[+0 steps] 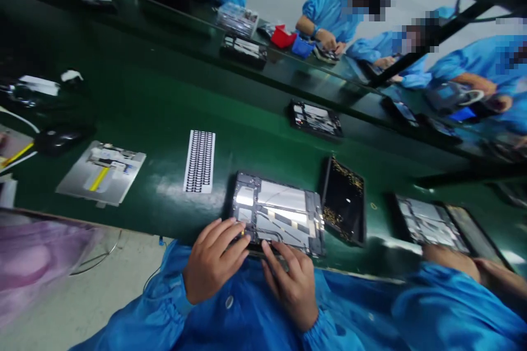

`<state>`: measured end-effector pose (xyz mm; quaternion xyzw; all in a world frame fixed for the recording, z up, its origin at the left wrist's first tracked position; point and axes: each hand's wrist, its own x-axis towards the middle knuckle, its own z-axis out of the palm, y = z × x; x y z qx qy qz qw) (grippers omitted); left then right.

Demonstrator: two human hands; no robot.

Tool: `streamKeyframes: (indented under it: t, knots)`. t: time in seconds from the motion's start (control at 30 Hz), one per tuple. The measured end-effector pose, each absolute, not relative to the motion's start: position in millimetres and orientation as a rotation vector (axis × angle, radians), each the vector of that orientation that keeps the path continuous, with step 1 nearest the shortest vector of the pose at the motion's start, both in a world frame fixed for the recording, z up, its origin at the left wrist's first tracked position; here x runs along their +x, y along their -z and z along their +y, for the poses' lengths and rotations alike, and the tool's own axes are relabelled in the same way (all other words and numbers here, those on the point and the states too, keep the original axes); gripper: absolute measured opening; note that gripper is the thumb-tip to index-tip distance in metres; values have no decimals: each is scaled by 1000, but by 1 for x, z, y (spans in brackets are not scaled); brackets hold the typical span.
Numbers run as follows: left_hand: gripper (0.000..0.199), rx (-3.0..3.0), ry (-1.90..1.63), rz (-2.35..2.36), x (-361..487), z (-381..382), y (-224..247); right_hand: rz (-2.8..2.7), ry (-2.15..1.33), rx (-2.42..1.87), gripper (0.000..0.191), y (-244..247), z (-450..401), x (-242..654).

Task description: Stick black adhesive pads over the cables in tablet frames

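Note:
An opened tablet (284,213) lies on the green bench in front of me, with silver battery panels, dark flat cables and bits of yellow tape exposed. My left hand (216,260) rests its outstretched fingertips on the tablet's near left corner; its thumb is hidden. Along the near edge, the fingers of my right hand (292,279) are stretched out and apart, with the tips touching the frame. I can make out nothing held in either hand. A white sheet of black-printed labels (199,161) lies beyond the tablet to the left.
Right of the tablet is a black tray (343,202) holding small gold-coloured pieces. A silver panel (102,172) lies to the left. Another opened device (316,118) sits farther back. At right, a co-worker's hands (457,263) are beside another opened device (428,222). More people work across the bench.

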<state>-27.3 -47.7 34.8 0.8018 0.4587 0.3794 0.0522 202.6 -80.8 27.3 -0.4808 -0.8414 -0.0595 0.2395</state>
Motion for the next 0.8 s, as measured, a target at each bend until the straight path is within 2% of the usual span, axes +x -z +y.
streamKeyframes:
  t: [0.17, 0.3, 0.37, 0.5, 0.8]
  knots:
    - [25, 2301, -1066, 1682, -88, -14, -37, -2297, -14, -1342, 30, -53, -49, 194]
    - [41, 2294, -789, 1589, -114, 29, -24, -2426, -288, -1157, 17, -76, 21, 140]
    - [44, 2273, -694, 1552, -117, 41, -14, -2610, -286, -1085, 11, -75, 57, 104]
    - [44, 2246, -696, 1565, -118, 43, 1, -2868, -147, -1147, 14, -59, 99, 57]
    - [42, 2223, -809, 1664, -110, 42, 8, -2945, -43, -1261, 18, -38, 105, 46]
